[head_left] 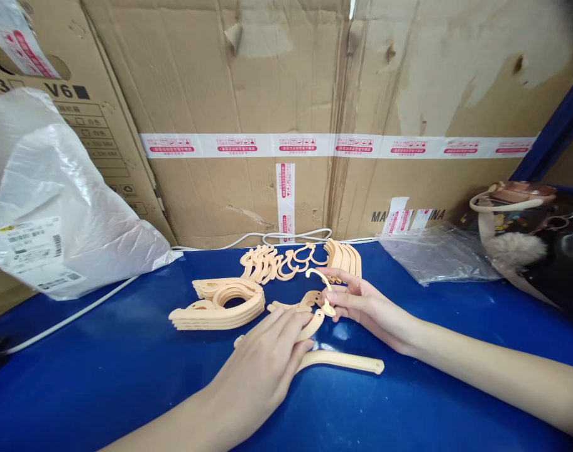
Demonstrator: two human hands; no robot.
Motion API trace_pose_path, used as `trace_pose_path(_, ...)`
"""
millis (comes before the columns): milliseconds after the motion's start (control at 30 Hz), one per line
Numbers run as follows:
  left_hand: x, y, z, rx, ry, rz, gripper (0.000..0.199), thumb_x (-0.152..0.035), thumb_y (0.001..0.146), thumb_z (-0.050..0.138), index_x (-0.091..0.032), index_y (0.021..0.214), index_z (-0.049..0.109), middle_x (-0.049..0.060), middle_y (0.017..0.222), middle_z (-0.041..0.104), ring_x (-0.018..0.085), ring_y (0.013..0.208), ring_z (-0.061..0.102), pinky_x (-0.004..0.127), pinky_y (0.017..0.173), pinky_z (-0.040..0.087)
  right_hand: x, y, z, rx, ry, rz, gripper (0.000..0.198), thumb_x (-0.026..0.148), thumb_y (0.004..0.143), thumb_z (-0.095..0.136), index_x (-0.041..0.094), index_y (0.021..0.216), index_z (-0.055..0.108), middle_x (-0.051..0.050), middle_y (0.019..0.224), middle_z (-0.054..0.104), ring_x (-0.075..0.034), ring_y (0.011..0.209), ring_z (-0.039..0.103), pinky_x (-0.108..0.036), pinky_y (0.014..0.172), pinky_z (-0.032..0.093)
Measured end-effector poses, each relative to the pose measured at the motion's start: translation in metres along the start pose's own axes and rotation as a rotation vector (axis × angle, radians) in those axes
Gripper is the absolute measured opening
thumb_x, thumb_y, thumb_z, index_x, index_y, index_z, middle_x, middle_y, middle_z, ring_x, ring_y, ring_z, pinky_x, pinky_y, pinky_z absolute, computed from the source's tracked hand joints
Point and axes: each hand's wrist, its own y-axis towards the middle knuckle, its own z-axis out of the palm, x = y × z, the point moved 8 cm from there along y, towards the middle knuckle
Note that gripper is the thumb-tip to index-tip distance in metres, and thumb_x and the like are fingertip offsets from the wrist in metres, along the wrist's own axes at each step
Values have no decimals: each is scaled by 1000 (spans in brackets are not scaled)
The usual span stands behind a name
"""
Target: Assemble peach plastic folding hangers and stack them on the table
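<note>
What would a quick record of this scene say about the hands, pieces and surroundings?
Left hand: holding curved beige piece
Right hand: holding beige hook
Left of hands: stacked beige pieces
Behind hands: row of hooks
Surface: blue table
Backdrop: cardboard
Back left: white bag
Back right: clear plastic

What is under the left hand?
From under the left hand stick out a pale curved piece and, beside the thumb, a longer pale bar. The hand covers the rest; whether they join cannot be seen.
</note>
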Motion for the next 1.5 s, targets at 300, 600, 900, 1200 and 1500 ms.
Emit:
trace_pose_path(300, -1, -4, -4, -55, 42, 46, 23, -23, 99, 39, -23, 121, 48, 5, 108, 67, 22, 92, 64, 34, 78, 51, 2, -1, 6, 69, -66, -16, 49, 28, 75, 76, 21, 115, 47, 4, 76, 61, -9, 68, 55, -23, 66, 42)
trace_pose_path(600, -8, -4, -3, -66, 158, 148, 28, -17, 99, 36, -14, 124, 49, 9, 103, 67, 23, 89, 64, 37, 74, 53, 2, -2, 2, -15, -121, -51, 49, 27, 73, 78, 21, 110, 47, 6, 72, 57, -8, 64, 50, -22, 63, 40)
trace_pose_path(900, -8, -4, -1, -76, 229, 179, 29, -21, 100, 33, -12, 120, 51, 9, 94, 68, 25, 78, 65, 39, 62, 54, 3, -1, 0, -58, -169, -112, 46, 29, 73, 77, 20, 105, 45, 6, 73, 56, -8, 64, 52, -20, 58, 44)
trace_pose_path(1200, -10, -2, 3, -49, 317, 188, 32, -22, 101, 30, -9, 118, 54, 8, 88, 69, 24, 72, 65, 37, 59, 52, 11, -4, 3, -92, -298, -225, 39, 35, 79, 70, 23, 103, 42, 6, 73, 56, -9, 63, 52, -23, 60, 48)
trace_pose_path(1500, -9, -3, 7, 55, 315, 117, 32, -17, 98, 33, -10, 122, 52, 8, 92, 69, 25, 76, 65, 38, 62, 53, 14, -5, 2, -117, -388, -262, 45, 35, 79, 70, 20, 114, 47, 5, 72, 56, -9, 62, 53, -25, 61, 48)
